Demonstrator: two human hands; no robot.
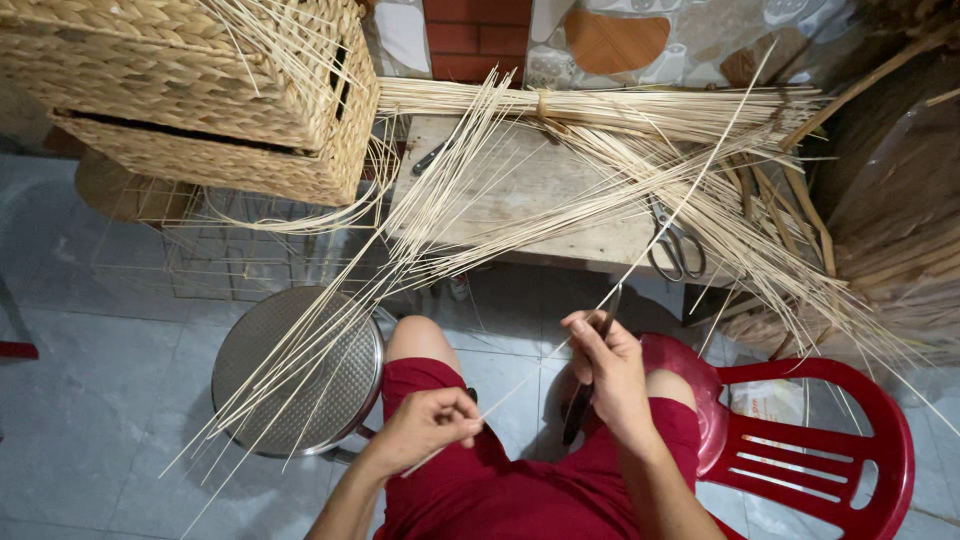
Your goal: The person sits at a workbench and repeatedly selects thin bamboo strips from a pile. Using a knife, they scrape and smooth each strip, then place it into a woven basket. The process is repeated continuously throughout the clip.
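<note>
Left hand [432,425] pinches a thin reed [640,265] — right hand [608,372] holds a dark knife [582,400] against it, above red shorts [520,490].

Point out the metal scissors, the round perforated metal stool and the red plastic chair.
Metal scissors [677,250], head view, on the handle loops.
Round perforated metal stool [290,375], head view, on the seat.
Red plastic chair [800,455], head view, on the slatted back.

Clutter I see around the workbench

Scissors [676,246] lie at the wooden bench's [520,190] front right edge; a woven basket [200,95] sits beyond its left end, a round metal stool [300,372] below, a red plastic chair [810,440] at right.
</note>
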